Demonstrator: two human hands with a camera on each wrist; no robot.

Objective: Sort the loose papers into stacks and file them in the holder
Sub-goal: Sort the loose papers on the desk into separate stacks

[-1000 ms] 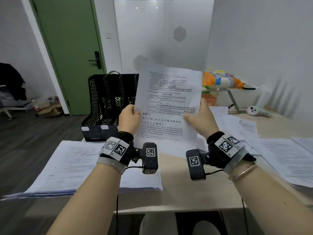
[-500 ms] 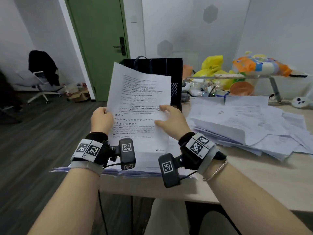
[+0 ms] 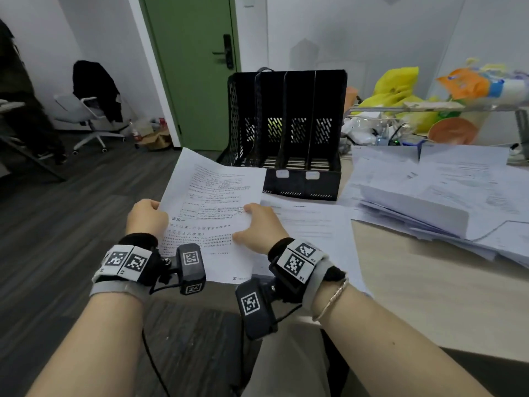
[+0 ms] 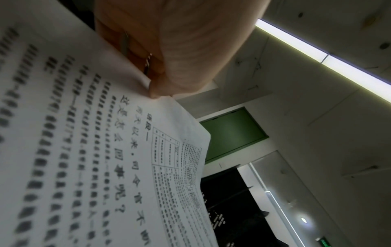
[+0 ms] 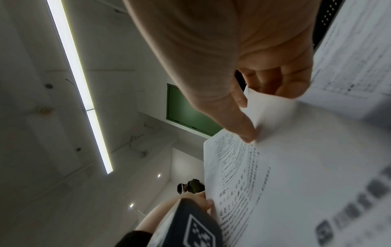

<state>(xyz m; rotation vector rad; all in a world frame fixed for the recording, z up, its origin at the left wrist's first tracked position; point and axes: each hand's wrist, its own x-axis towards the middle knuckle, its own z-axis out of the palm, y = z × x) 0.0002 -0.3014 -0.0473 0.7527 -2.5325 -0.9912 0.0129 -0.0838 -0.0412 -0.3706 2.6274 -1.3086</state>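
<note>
- My left hand (image 3: 146, 217) pinches the printed sheet (image 3: 209, 216) at its left edge, thumb on top, other fingers curled under.
- My right hand (image 3: 262, 226) grips the right edge the same way; the right wrist view shows my thumb pressing the paper against the fingers behind it.
- Two-edge hold keeps the sheet taut and tilted toward me, probably so I can read which stack it belongs to.
- Sorted stack (image 3: 312, 224) lies flat on the table (image 3: 429, 296), just under and at 3 o'clock of the held sheet.
- Black holder (image 3: 286, 133) stands at 12 o'clock, slots look empty, so no filing yet.
- Loose papers (image 3: 443, 196) heaped at 2 o'clock, still unsorted.
</note>
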